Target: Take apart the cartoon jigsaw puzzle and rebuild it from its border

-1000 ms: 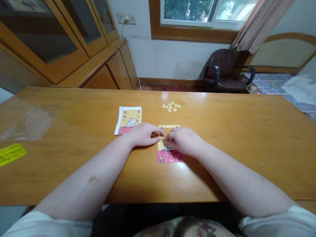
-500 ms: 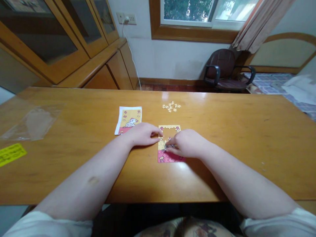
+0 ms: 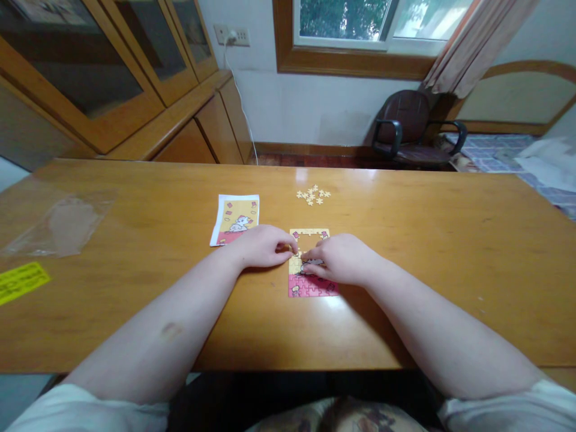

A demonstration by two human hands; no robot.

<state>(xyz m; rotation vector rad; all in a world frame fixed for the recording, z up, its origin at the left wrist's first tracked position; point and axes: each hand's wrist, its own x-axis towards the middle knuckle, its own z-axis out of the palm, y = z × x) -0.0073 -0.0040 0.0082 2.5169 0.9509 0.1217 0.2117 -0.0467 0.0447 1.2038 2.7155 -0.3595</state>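
A small jigsaw puzzle (image 3: pixel 310 290), yellow above and pink below with a white duck, lies flat on the table. Its upper middle is a gap where the wood shows through. The bent fingers of my left hand (image 3: pixel 265 246) hold the puzzle's left edge. My right hand (image 3: pixel 344 259) rests over its right side, thumb and index pressing on the pieces just below the gap. Whether a single loose piece is under these fingertips, I cannot tell. Beyond the puzzle lies a group of loose puzzle pieces (image 3: pixel 310 195). The printed picture sheet (image 3: pixel 237 210) is partly behind my left hand.
On the left of the wooden table (image 3: pixel 405 336) lie a clear plastic bag (image 3: pixel 67 225) and a yellow label (image 3: pixel 22 282). A glass-doored cabinet (image 3: pixel 180 120) stands beyond on the left, an office chair (image 3: pixel 405 126) behind the table on the right.
My right thumb and index have shifted slightly up across the puzzle, toward the gap. My left fingertips have moved a little over the puzzle's left edge. The loose pieces stay put.
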